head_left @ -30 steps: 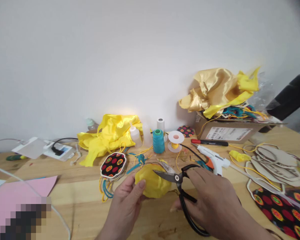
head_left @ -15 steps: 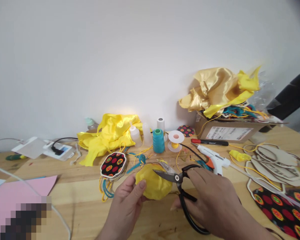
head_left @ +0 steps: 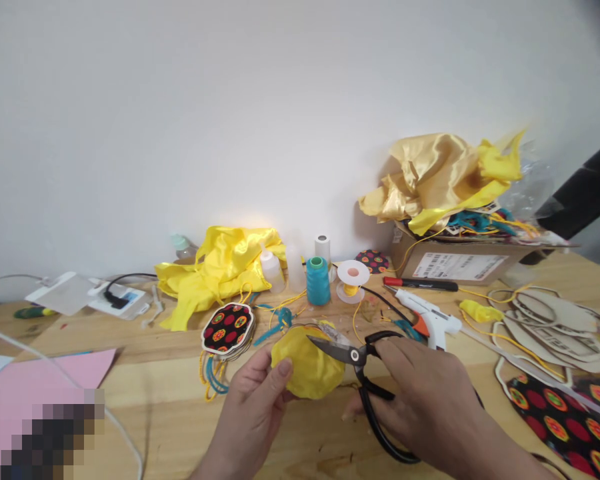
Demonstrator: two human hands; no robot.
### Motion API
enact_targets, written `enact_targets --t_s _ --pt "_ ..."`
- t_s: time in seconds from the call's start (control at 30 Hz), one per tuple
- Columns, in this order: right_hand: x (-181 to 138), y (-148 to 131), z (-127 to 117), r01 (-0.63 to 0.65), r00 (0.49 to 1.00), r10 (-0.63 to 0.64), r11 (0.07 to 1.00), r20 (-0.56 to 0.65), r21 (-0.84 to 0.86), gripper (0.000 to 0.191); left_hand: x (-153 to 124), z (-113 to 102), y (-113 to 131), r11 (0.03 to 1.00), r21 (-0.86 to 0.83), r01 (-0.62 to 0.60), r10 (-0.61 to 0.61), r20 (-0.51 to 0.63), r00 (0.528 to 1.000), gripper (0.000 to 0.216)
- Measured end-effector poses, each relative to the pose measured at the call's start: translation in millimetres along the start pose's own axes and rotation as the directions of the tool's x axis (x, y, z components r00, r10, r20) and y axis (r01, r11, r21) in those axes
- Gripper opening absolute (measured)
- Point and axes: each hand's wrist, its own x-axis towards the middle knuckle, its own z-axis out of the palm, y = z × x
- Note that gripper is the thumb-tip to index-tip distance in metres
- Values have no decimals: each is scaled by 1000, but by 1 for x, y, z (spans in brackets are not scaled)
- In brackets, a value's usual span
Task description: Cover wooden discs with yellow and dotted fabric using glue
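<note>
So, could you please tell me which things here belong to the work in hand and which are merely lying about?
In use: left hand holding yellow fabric piece; right hand holding black scissors.
Lying about: glue gun, teal thread spool, red marker, cardboard box, pink paper.

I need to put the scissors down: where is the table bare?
Bare wood lies between the pink sheet and the left hand. Crowded: beyond it, around the teal spool and glue gun, and right of the right hand, among cut-outs.
</note>
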Motion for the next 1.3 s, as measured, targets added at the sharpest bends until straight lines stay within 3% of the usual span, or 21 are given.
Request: enact_targets --t_s 0.8,1.1,1.3 --pt "3 -1 -3 -9 998 5 998 56 69 34 -1 2 4 1000 2 -23 23 -9 1000 22" --pt "4 0 -4 11 999 -12 999 29 36 44 0 3 4 999 8 -38 38 -22 999 23" --pt "1 3 -3 22 1000 -22 1000 15 14 40 0 2 4 999 16 -32 32 -23 999 23"
